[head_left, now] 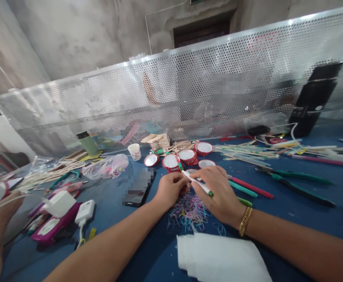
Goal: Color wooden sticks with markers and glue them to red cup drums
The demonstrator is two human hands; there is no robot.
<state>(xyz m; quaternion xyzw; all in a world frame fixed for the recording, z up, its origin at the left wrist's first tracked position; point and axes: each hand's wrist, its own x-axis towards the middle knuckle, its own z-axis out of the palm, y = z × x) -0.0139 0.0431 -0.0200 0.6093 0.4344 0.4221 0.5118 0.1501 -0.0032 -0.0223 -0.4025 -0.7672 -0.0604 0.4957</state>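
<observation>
My right hand (218, 192), with a gold bracelet on its wrist, has its fingers closed around a white marker pen (199, 182) with green ends. The pen slants across the hand, one green end pointing away toward the tape rolls. Close against it, my left hand (170, 190) has thumb and fingers pinched together; what lies between them is hidden. Beneath both hands spreads a tangle of thin coloured rubber bands (187, 215). Just beyond are several red-rimmed tape rolls (188, 156). A folded white cloth or sheet (218, 256) lies nearest me.
At the left edge, another person's hand (5, 207) holds a red-rimmed roll. A phone (139, 188), paper cup (134, 152) and white charger (60, 203) lie left. Green-handled pliers (297, 182) and coloured pens (252, 185) are right. A perforated metal screen (189, 86) closes the back.
</observation>
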